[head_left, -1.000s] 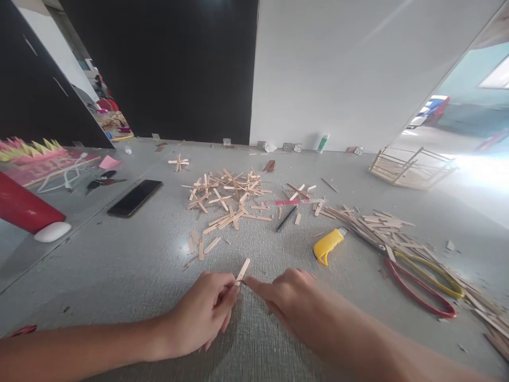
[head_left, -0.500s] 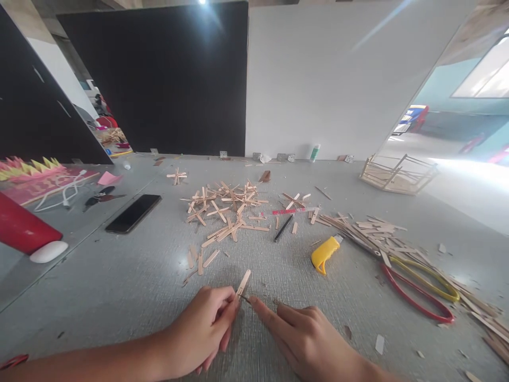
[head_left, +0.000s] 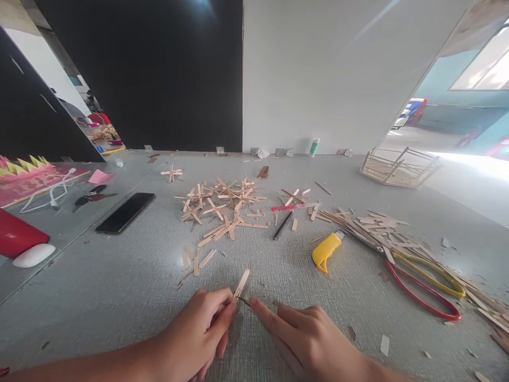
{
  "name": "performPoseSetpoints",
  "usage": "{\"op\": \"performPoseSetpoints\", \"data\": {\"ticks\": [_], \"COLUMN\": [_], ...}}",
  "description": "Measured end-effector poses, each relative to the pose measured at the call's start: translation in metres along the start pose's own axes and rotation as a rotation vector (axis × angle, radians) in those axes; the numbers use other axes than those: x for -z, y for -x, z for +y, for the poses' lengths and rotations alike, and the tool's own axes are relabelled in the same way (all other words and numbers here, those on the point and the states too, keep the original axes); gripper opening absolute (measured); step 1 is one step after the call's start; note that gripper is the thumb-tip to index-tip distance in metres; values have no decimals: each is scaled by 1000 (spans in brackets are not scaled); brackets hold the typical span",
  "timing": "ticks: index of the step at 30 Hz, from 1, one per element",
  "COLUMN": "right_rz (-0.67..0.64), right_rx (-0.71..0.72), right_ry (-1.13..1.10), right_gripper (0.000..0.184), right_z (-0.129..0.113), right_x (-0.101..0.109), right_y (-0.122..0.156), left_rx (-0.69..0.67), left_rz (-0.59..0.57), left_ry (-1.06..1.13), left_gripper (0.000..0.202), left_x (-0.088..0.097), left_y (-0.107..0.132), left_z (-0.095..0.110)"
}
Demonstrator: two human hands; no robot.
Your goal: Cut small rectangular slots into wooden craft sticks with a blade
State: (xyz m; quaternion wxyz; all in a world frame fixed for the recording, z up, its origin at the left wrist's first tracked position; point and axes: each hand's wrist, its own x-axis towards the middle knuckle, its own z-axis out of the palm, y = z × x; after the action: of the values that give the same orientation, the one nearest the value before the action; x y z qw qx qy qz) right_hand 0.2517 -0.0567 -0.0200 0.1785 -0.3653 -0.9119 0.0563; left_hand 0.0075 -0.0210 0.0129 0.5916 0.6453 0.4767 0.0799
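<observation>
My left hand [head_left: 204, 329] is closed around the lower end of a wooden craft stick [head_left: 243, 281]. The stick's rounded top points up and away, and a small dark-edged rectangular notch shows in it just above my fingers. My right hand [head_left: 308, 331] is closed on a thin dark pointed tool [head_left: 244, 301]. Under the index fingertip, its tip touches the stick beside the notch; the rest of it is mostly hidden by my fingers, so its kind cannot be made out. Beyond my hands lie cut stick pieces [head_left: 196, 262] and a yellow box cutter [head_left: 326, 252].
Crossed craft sticks [head_left: 233, 196] are heaped mid-table, near a black pen [head_left: 283, 225]. Scissors [head_left: 421, 286] with red and yellow handles lie right, among loose sticks [head_left: 382, 225]. A phone [head_left: 126, 213] lies left. A stick frame [head_left: 400, 167] stands far right, a glue stick [head_left: 314, 147] at the back.
The camera view has shifted slightly. My hands keep the same hold, and the tool's tip is still at the notch in the craft stick, with only a slight change of angle.
</observation>
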Motion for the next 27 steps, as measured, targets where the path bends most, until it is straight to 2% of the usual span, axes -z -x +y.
{"op": "performPoseSetpoints", "data": {"ticks": [16, 22, 27], "right_rz": [20, -9, 4], "right_rx": [20, 4, -6], "right_ry": [3, -28, -16], "right_gripper": [50, 56, 52], "right_z": [3, 5, 2], "right_x": [-6, 0, 1], "right_y": [1, -1, 0], "left_rx": [23, 14, 16], "left_rz": [7, 2, 18], "left_ry": [15, 15, 20], "left_gripper": [51, 50, 50], "left_x": [-1, 0, -1], "left_y": [-1, 0, 0], "left_z": [-4, -6, -6]}}
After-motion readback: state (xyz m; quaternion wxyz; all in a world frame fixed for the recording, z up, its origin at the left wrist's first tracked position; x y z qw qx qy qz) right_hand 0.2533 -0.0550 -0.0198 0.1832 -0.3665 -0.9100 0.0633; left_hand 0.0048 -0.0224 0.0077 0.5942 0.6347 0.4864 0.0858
